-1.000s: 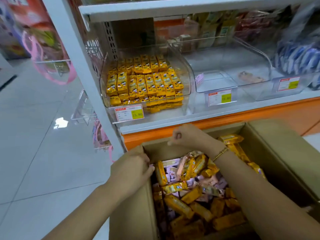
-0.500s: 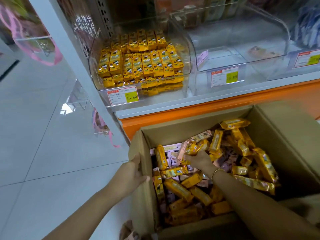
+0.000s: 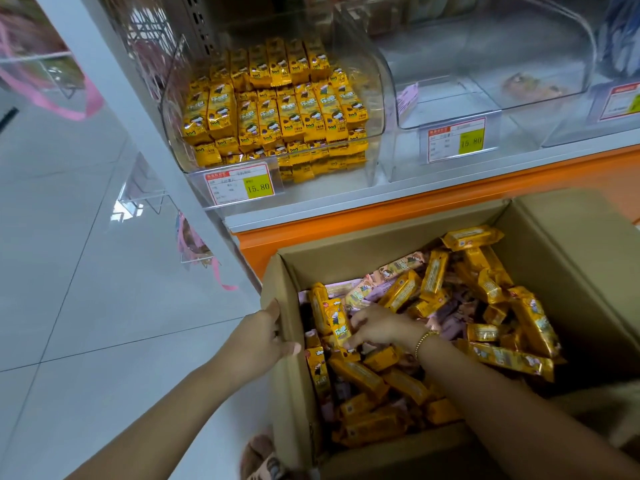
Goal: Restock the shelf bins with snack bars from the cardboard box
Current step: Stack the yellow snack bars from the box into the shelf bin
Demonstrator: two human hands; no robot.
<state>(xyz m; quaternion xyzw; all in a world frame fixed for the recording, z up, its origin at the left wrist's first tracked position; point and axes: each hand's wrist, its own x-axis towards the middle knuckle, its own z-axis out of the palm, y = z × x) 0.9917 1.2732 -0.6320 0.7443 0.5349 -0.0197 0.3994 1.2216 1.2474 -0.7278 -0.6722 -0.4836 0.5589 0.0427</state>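
Glinting yellow snack bars (image 3: 358, 374) crowd the cardboard box (image 3: 381, 244).

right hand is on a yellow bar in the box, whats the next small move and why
Probably lift that yellow bar straight up out of the cardboard box. The right hand seems to pinch it, it stands up above the heap, and the left hand grips the box wall to steady it. The left bin holds matching yellow bars.
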